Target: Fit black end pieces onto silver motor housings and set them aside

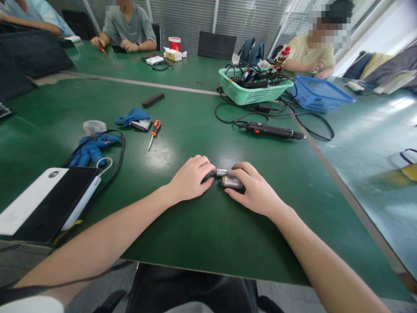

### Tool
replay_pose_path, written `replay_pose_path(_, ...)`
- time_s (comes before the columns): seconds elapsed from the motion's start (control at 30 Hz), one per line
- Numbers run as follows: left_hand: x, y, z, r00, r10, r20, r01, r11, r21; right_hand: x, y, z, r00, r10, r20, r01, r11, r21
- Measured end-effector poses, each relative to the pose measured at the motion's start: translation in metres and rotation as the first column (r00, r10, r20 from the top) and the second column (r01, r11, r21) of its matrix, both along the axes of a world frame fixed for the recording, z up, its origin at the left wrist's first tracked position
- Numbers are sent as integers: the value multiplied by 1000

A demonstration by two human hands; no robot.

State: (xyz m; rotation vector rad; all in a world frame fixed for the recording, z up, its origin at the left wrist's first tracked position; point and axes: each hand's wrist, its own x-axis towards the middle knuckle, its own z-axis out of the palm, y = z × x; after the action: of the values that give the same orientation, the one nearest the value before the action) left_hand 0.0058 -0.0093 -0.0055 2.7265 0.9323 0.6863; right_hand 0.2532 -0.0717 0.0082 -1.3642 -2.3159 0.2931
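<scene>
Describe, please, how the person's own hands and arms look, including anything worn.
The left hand and right hand are bare, with no gloves, rings or watches visible. The left forearm and right forearm show no sleeves. A dark cord or strap crosses in front of the left forearm.

Slim metal cylinder (222, 172): shiny, held roughly sideways, dark part at left end partly covered by left hand (194, 177). Thicker metal cylinder (232, 182): duller silver, small fitting seen at left end, dark underside, grasped by right hand (253, 186). Both set close together; contact cannot be told.
</scene>
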Motion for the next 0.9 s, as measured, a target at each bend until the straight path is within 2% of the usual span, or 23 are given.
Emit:
replay_pose_path(0.1,0,-5,3,994,-103,-42,104,994,44,0,0,0,1000,14,-11,-14,1000,20)
replay_pose_path(0.2,2,-8,4,988,-133,-73,136,990,38,1,0,2,999,48,-14,-47,997,54)
replay_pose_path(0.63,3,-2,-5,997,-51,-53,44,992,-114,-10,-9,7,961,278,12,-278,961,11)
replay_pose_path(0.9,5,-4,-5,995,3,-100,-16,992,-124,-13,-11,8,960,280,-9,-280,959,-51)
